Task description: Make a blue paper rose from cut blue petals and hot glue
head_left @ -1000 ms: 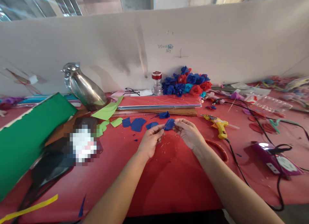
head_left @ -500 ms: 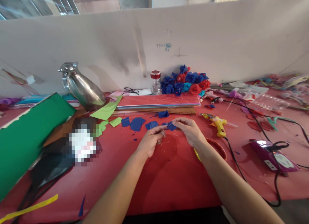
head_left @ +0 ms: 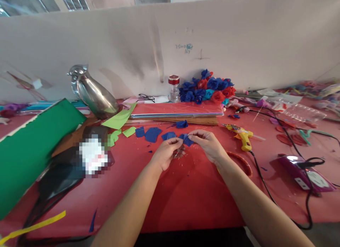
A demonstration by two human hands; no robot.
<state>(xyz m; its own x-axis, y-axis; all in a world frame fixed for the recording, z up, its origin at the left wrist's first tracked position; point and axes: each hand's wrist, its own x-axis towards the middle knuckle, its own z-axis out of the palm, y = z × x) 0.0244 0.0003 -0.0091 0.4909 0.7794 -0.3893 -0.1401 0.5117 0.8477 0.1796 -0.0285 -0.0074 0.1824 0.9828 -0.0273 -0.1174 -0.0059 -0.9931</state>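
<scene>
Head view: the left hand (head_left: 166, 153) and the right hand (head_left: 208, 144) meet over the middle of the red table (head_left: 186, 197), fingertips turned toward one another; between them sits a small blue paper piece (head_left: 188, 139), pinched from the right by the right hand's thumb and forefinger, which close on its right edge; the piece lies just left of that pinch and just right of the left hand's fingertips, so both hands are about equally near it, the right one touching for certain. The left hand's fingers are pressed together on what looks like a thin wire or stick (head_left: 178, 151) that slants up and to the right toward the blue piece; it is too fine to tell whether its tip touches the paper. The long axis of the pair runs roughly left to right, across the person's front.

Just beyond the hands lie loose blue paper cut-outs (head_left: 152, 134); farther back a stack of coloured sheets (head_left: 176, 111), a heap of blue and red paper flowers (head_left: 205, 90) and a small jar (head_left: 174, 88); a yellow glue gun (head_left: 243, 136) rests near the right hand, apart from it; a metal jug (head_left: 91, 93) and a green sheet (head_left: 29, 147) lie well to the left.
</scene>
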